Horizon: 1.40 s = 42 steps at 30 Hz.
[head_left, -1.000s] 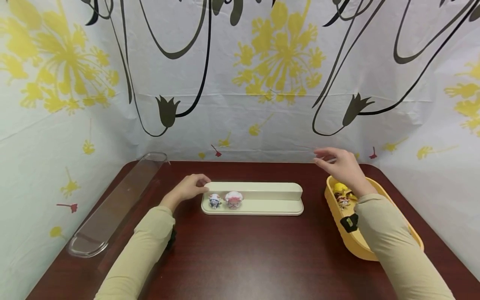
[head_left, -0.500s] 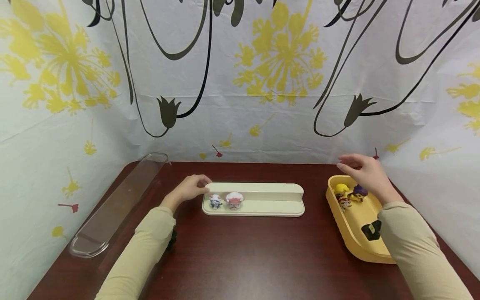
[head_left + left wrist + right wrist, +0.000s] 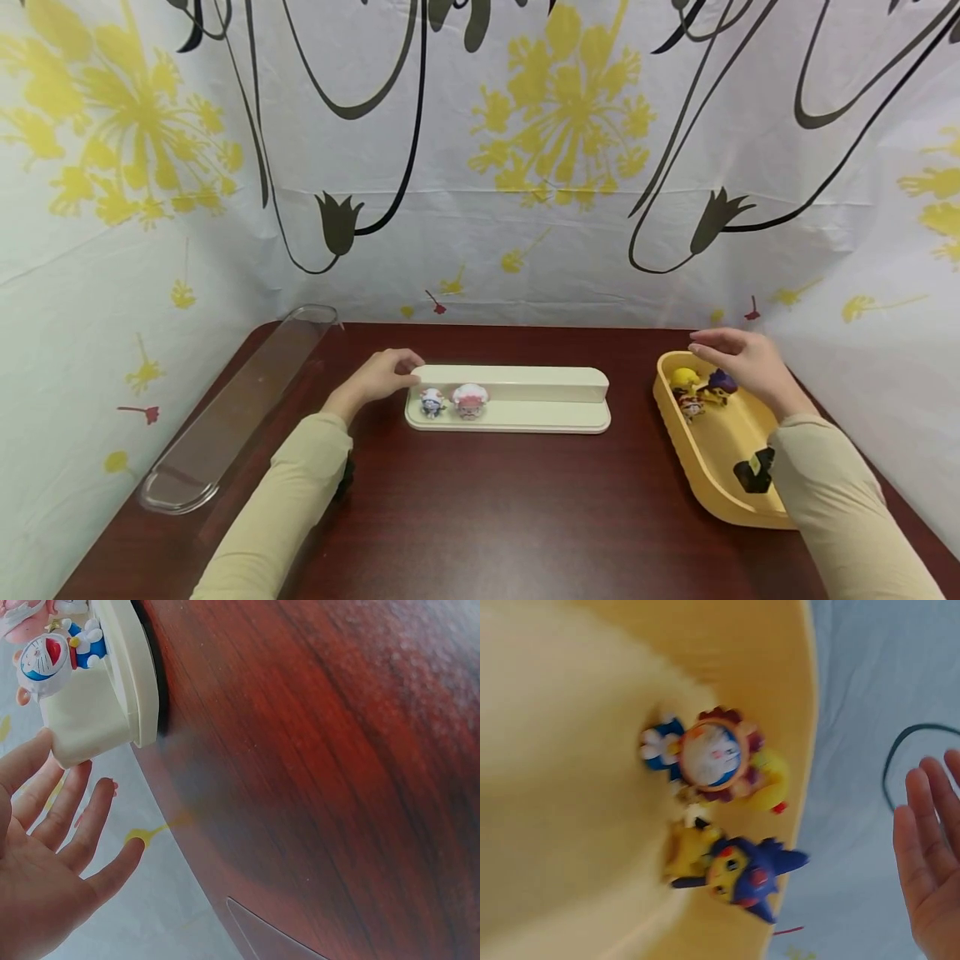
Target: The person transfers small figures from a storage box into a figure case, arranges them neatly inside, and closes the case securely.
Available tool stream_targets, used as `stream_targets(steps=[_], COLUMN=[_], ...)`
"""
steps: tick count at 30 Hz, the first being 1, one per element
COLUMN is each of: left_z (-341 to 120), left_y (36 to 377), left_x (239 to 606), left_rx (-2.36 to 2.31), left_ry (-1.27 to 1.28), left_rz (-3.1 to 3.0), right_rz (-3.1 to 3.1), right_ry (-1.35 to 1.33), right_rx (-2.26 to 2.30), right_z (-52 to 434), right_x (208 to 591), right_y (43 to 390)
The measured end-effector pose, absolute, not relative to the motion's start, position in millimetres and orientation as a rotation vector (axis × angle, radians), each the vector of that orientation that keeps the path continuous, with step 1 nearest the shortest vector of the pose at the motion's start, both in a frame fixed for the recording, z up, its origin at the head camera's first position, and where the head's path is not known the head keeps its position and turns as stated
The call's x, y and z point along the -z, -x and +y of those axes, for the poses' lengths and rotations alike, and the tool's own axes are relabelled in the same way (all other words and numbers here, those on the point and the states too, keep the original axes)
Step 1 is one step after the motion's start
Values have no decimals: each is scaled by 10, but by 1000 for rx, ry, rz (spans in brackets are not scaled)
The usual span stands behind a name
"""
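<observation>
My left hand (image 3: 375, 375) lightly pinches the left end of the cream stand (image 3: 540, 412), in the middle of the head view, thumb on the front of its raised step and fingers behind. My right hand (image 3: 750, 367) hangs with loose, extended fingers over the top end of the yellow tray (image 3: 682, 450), at the right of the frame, and I see nothing in it.

The crowding below it worries me most. The purple-capped figurine (image 3: 742, 874), the petal-collared figurine (image 3: 716, 754) and the yellow-headed figurine (image 3: 769, 784) lie bunched near the tray's wall, so a grab at one could drag or roll its neighbours, and the wall could block my fingers.

On the stand, the blue-and-white figurine (image 3: 431, 403) stands at the left, just beside the pink-and-white figurine (image 3: 470, 401). If my left hand jerks, the stand could slide on the glossy counter (image 3: 487, 500) and tip one into the other.

At the left of the frame lies the clear cover (image 3: 240, 408); being see-through, it would be easy to catch with my left sleeve (image 3: 300, 475) if that arm swings outward.
</observation>
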<state>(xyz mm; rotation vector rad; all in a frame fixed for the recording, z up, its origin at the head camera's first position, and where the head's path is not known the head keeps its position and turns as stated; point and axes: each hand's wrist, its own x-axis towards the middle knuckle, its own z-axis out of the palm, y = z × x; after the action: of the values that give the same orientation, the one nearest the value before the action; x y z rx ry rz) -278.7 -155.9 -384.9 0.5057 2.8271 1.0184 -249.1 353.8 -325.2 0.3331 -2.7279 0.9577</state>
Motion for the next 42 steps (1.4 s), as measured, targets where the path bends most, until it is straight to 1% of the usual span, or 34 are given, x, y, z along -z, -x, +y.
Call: stream_targets(steps=[9,14,20,26,36,42], left_z=[-1560,-1560,-1557,-1559,-1554,-1555], left_y=[2776,2766,2764,2769,2782,2782], left_x=[3838,3817,3810,3819,3842,3838], left_rx=[-1023,-1027,-1026,-1024,-1023,-1022], left_ry=[-505,-515,-515,-511,-507,-503], left_rz=[2821,2821,2821,2819,2826,2824], right_rz=[-2884,-2925,-2949,-2943,-3021,-3040], right_ry=[-304,-306,-364,-386,-420,-423], right_rx=[-1054,-1026,-1054,-1214,-1147,-1190], right_z=[3748,3821,3903,3928,3975,3969], right_x=[3448,3521,3618,3713,3845,3876], right_y=[2511,2526,2542,2545,2546,2558])
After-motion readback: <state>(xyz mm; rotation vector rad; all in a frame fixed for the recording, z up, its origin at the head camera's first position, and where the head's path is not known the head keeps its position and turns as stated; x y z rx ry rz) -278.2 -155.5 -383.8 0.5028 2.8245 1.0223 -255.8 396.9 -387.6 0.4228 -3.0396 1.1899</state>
